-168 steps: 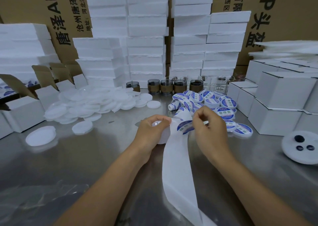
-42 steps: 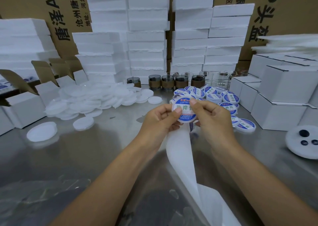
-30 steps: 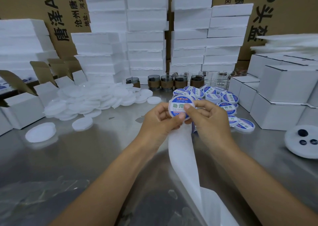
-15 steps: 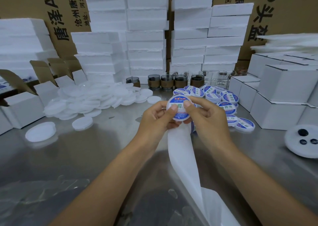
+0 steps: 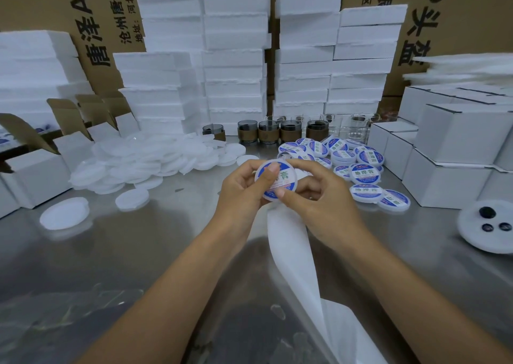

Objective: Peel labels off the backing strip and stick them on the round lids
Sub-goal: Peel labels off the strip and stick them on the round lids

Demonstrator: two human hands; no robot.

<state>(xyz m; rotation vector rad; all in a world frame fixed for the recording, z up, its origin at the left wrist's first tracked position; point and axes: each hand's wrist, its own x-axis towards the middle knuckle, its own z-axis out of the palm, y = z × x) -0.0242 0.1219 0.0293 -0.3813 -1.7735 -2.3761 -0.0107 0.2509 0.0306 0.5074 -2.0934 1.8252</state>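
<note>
Above the steel table, both my hands hold one round white lid (image 5: 286,179) with a blue-rimmed label on its face. My left hand (image 5: 241,189) grips its left side, the thumb lying across the label. My right hand (image 5: 319,197) grips its right side, thumb at the lid's lower edge. The white backing strip (image 5: 291,252) hangs from under my hands down to the near table edge. Several labelled lids (image 5: 361,166) lie in a pile behind my right hand. Plain white lids (image 5: 144,161) are heaped at the left.
Stacks of white foam blocks (image 5: 233,58) and cardboard cartons line the back. A row of small jars (image 5: 269,132) stands before them. White boxes (image 5: 455,152) crowd the right, open boxes (image 5: 36,172) the left. A white disc with dark holes (image 5: 488,225) lies far right.
The labelled lid stayed between my hands, lifted slightly. My left thumb slid across the label face while my right thumb moved down to the lid's lower edge.
</note>
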